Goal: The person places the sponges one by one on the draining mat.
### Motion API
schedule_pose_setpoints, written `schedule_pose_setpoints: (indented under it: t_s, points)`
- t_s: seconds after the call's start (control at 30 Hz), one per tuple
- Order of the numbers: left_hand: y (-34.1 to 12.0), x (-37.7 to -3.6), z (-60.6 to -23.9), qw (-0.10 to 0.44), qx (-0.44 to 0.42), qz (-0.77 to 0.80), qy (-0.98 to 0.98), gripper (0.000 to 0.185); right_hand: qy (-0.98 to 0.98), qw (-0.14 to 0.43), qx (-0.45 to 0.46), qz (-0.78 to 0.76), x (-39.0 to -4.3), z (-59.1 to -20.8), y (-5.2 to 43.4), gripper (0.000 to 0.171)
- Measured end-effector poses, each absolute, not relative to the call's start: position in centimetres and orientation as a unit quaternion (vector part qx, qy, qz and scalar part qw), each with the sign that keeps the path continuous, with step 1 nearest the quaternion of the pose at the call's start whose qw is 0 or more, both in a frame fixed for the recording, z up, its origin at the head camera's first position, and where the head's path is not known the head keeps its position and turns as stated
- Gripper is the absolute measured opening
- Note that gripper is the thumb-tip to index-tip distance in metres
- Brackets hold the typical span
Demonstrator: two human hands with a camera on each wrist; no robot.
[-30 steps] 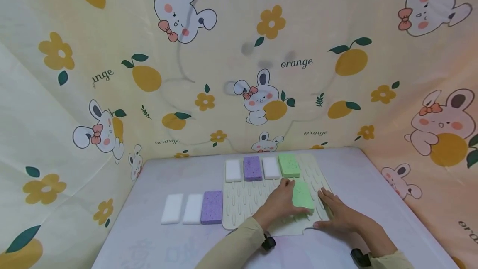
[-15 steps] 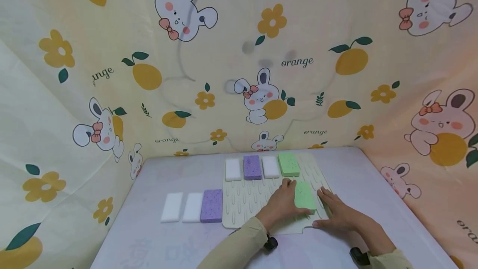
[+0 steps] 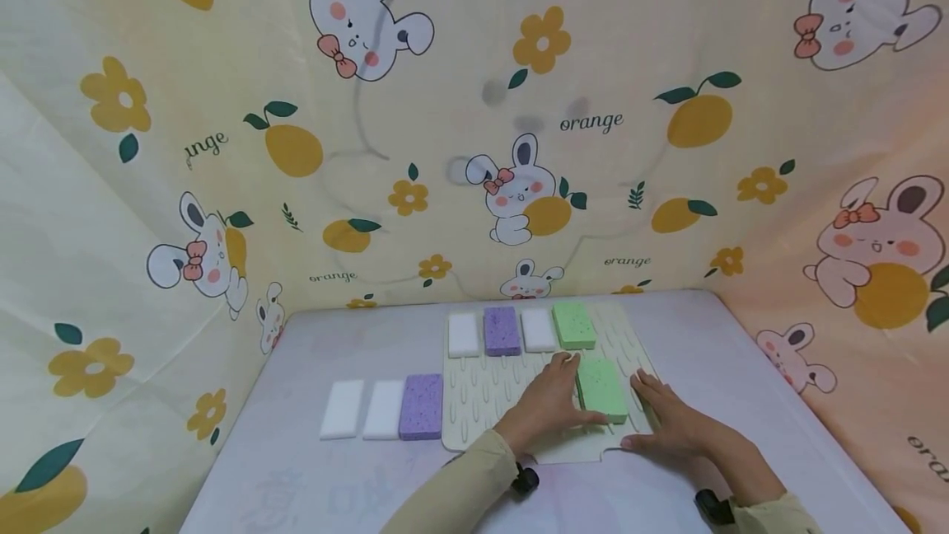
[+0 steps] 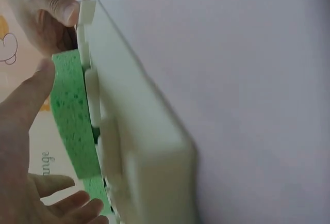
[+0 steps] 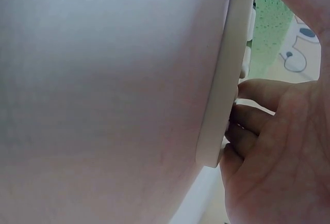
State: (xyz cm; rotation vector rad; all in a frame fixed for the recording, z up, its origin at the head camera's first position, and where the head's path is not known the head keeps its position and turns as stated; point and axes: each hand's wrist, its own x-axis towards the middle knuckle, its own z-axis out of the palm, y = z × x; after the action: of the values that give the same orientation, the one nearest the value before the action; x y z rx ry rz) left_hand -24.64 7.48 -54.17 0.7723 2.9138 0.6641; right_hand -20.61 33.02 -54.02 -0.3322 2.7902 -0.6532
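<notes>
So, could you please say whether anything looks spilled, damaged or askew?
Nothing stands out: the front green sponge lies on the mat, three more sponges lie in a row beside it, and no spill or damage shows.

Rabbit-and-orange printed sheeting (image 3: 445, 105), perhaps fabric, surrounds a pale table (image 3: 267, 394) on three sides.

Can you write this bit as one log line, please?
left hand: at nearer green sponge; right hand: touching edge of ridged mat; nearer green sponge: on mat; farther green sponge: on mat
</notes>
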Motion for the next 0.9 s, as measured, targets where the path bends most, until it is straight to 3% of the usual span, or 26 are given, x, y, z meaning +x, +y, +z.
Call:
schedule_pose_setpoints:
  t_s: [0.47,0.9]
  points:
    - [2.1,-24.6,-54.0,0.03,0.289,0.162,0.943,0.103,0.956,0.149,-0.091,-0.235,-20.6,-54.3,32.9,0.128]
    - [-4.2,-25.1,-53.1,0.039,0.335,0.161,0.927,0.101,0.958,0.136,-0.103,-0.232,-20.6,-54.0,32.9,0.125]
